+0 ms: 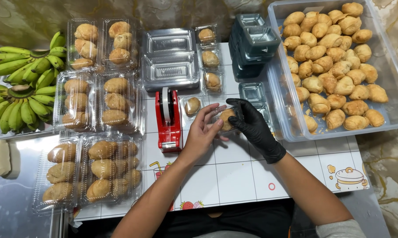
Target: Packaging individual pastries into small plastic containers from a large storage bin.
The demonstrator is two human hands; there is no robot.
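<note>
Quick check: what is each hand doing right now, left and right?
Left hand: bare, fingers closed on the small clear pastry box.
Right hand: black-gloved, gripping the same box.

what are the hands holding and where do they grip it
Both hold one small clear box with a pastry: the bare left hand at its left edge, the black-gloved right hand over its right side.

The counter (234,176) is covered with a white sheet marked in squares, with small cartoon drawings of food near its front edge. Around it lies a glossy cloth (384,167) with a marbled beige and green pattern. The light is bright and even.
</note>
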